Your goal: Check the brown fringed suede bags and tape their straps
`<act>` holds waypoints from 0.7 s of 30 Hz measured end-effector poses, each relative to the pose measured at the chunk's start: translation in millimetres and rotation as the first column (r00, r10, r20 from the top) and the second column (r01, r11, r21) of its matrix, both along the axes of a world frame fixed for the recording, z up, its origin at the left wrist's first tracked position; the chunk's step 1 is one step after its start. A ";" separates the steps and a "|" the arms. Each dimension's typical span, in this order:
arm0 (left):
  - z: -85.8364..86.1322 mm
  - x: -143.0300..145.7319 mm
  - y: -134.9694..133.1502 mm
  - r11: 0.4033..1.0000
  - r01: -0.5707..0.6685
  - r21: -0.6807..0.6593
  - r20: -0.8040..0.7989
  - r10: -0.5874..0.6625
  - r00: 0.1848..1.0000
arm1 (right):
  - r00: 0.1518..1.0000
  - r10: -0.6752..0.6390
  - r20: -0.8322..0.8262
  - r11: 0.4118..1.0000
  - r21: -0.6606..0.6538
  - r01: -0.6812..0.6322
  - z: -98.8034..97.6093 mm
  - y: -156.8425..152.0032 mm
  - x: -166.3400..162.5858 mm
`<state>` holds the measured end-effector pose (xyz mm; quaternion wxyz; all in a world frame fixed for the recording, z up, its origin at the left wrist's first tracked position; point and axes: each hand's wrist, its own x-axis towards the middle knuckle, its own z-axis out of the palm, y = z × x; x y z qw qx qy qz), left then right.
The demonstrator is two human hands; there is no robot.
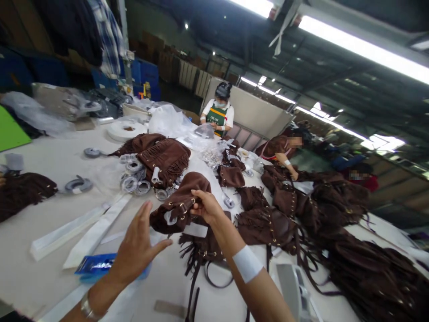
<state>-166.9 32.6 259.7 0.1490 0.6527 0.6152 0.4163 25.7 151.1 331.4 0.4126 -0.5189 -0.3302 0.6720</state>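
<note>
My right hand (206,206) is closed on the top of a brown suede fringed bag (182,199), holding it up above the white table (53,156). A white tag shows on the bag's lower edge, and fringes and a strap hang beneath it. My left hand (137,243) is open with fingers spread, just left of the bag and not touching it. A white band wraps my right forearm, and a bracelet sits on my left wrist.
Heaps of brown fringed bags (335,223) cover the right side of the table; another pile (161,154) lies ahead with tape rolls (134,176) beside it. A blue packet (95,264) and white strips (83,230) lie near my left hand. Other people work at the far end.
</note>
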 end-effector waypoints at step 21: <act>-80.3 106.4 24.2 0.700 0.554 -0.451 0.866 0.194 0.461 | 0.871 -0.302 0.387 0.949 0.203 0.240 -126.4 -130.2 174.2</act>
